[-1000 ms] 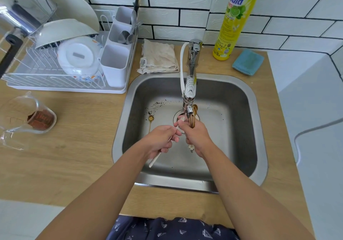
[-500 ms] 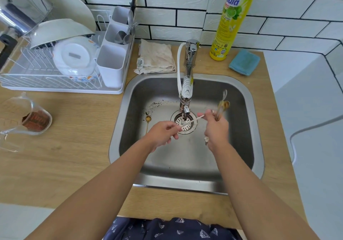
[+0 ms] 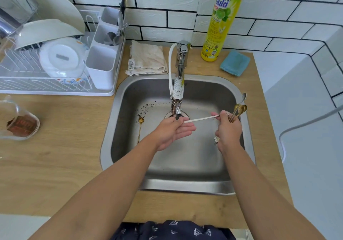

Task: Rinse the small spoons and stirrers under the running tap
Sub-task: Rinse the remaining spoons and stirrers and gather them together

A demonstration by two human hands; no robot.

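Right hand (image 3: 229, 130) gripped bundle of small spoons (image 3: 239, 109) plus white stirrer (image 3: 200, 119), over sink (image 3: 185, 184) right side. Left hand (image 3: 174, 130) open, empty, under tap (image 3: 177, 98). One gold spoon (image 3: 140, 126) lay unrinsed on sink floor; task judged mostly done.

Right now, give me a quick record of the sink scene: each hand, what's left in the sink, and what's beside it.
left hand: open, under the tap, touching the white stirrer
right hand: holding stirrer end plus a bunch of small spoons
sink: one gold spoon lying at left
counter: cloth, soap bottle, blue sponge
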